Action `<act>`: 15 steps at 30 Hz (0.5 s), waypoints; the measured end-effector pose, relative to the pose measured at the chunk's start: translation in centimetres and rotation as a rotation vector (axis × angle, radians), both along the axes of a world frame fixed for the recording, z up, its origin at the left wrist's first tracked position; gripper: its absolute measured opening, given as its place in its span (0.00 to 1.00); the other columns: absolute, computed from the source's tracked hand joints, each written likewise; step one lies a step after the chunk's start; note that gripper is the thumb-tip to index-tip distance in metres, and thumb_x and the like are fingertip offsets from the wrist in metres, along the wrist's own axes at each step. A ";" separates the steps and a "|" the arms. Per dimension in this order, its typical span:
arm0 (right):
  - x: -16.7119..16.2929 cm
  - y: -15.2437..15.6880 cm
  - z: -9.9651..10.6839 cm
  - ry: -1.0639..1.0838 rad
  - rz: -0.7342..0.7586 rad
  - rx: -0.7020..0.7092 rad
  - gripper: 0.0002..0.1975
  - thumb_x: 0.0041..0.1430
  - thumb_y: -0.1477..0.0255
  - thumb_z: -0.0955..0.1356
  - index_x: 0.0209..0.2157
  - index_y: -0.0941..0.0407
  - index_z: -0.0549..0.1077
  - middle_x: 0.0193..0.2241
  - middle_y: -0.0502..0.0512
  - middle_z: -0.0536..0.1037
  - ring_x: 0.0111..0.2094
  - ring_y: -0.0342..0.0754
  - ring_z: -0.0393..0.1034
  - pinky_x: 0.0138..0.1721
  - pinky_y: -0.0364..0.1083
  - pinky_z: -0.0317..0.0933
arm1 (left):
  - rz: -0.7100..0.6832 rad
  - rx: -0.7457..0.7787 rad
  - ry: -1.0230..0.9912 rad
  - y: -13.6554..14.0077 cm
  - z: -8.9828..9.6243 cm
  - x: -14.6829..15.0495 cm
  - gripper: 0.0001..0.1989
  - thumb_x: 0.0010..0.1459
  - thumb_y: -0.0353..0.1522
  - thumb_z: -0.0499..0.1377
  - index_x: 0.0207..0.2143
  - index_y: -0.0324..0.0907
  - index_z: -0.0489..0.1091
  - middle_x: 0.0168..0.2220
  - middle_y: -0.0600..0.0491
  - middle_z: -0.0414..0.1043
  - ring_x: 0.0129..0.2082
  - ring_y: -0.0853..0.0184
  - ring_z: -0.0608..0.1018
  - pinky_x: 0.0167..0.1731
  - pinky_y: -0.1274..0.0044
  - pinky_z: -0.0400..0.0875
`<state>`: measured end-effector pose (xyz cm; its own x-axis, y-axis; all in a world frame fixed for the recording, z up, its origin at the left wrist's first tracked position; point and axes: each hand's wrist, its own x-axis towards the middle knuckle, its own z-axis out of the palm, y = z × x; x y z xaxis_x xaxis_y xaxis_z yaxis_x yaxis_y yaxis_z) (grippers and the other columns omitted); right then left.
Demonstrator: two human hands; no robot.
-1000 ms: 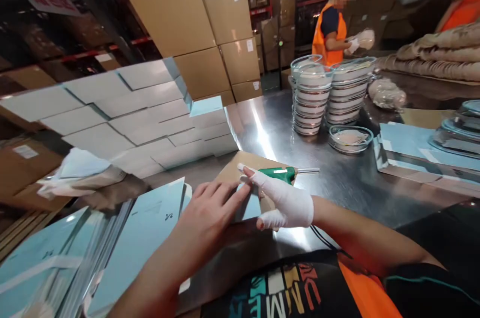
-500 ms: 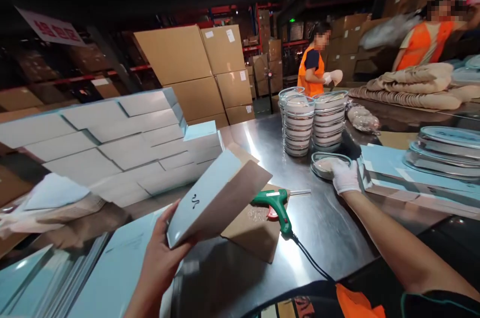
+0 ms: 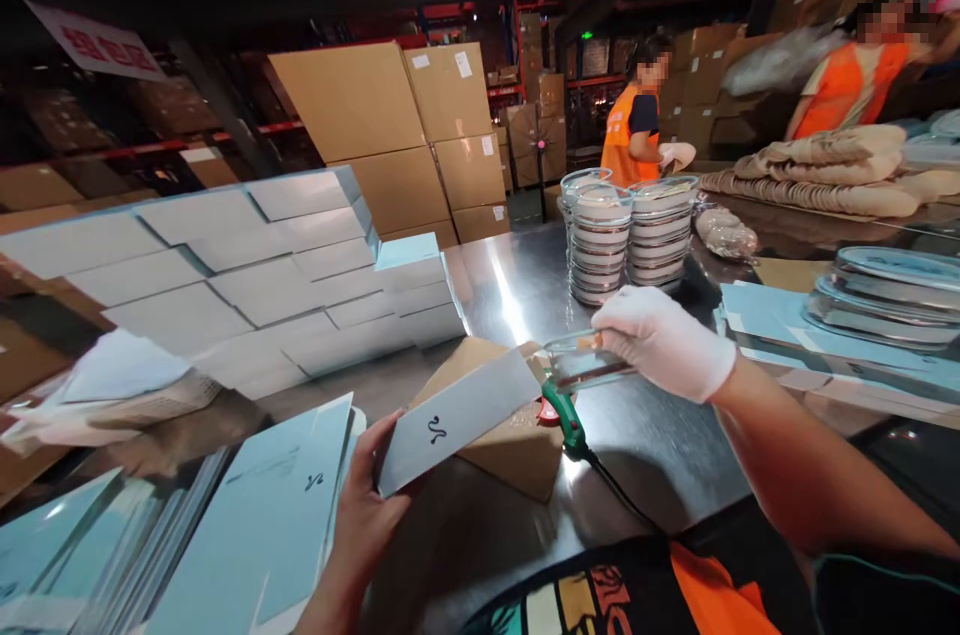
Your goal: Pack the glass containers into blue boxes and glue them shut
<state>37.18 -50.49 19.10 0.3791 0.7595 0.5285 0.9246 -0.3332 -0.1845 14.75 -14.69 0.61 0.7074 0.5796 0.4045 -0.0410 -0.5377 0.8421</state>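
My bare left hand (image 3: 375,480) is closed around the near end of a slim pale carton (image 3: 457,425) with a black squiggle on its side. In my white-gloved right hand (image 3: 664,340) is an oval, shiny clear-sided pack (image 3: 581,360), pinched at its right end. The pack's left end is at the carton's far end; whether it has gone inside I cannot tell. Below them lies a green hot glue gun (image 3: 566,420) with a red trigger, its front part hidden. Brown cardboard (image 3: 517,455) lies underneath it on the metal table (image 3: 480,275).
Stacked pale cartons (image 3: 232,265) form a wall at left, with flat blue cartons (image 3: 262,505) nearer me. Stacks of oval packs (image 3: 600,245) stand beyond my right hand; more packs (image 3: 885,300) rest on blue cartons at right. Two people in orange vests (image 3: 630,130) are across the table.
My right hand has lifted the oval pack from the table and brought it left to the carton. My left hand has shifted slightly right, and the carton has turned and tilted lower.
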 end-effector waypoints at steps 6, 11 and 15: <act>2.9 0.2 -0.2 0.472 -0.095 0.391 0.26 0.62 0.47 0.71 0.32 0.58 0.79 0.31 0.56 0.80 0.33 0.49 0.70 0.37 0.46 0.64 | 0.109 -0.091 0.069 1.1 -0.5 -0.6 0.42 0.45 0.38 0.74 0.65 0.48 0.71 0.65 0.44 0.74 0.64 0.46 0.77 0.62 0.62 0.74; 0.6 3.0 -1.6 0.421 0.061 0.169 0.17 0.63 0.58 0.70 0.31 0.58 0.81 0.29 0.55 0.81 0.33 0.48 0.73 0.38 0.46 0.66 | -0.013 -0.195 0.022 -1.9 -0.6 0.4 0.42 0.43 0.37 0.75 0.63 0.46 0.71 0.59 0.44 0.76 0.57 0.50 0.81 0.56 0.65 0.77; -1.7 5.2 -1.6 0.434 0.162 0.195 0.14 0.65 0.61 0.70 0.37 0.57 0.84 0.36 0.57 0.85 0.39 0.50 0.78 0.44 0.48 0.71 | -0.236 -0.396 0.080 -6.1 -3.1 2.2 0.42 0.40 0.36 0.75 0.60 0.43 0.69 0.53 0.45 0.78 0.47 0.54 0.82 0.48 0.68 0.78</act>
<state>35.49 -45.28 17.48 0.4809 0.7296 0.4862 0.7861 -0.1131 -0.6077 16.96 -20.79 -2.49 0.8582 0.4983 0.1232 -0.0498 -0.1581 0.9862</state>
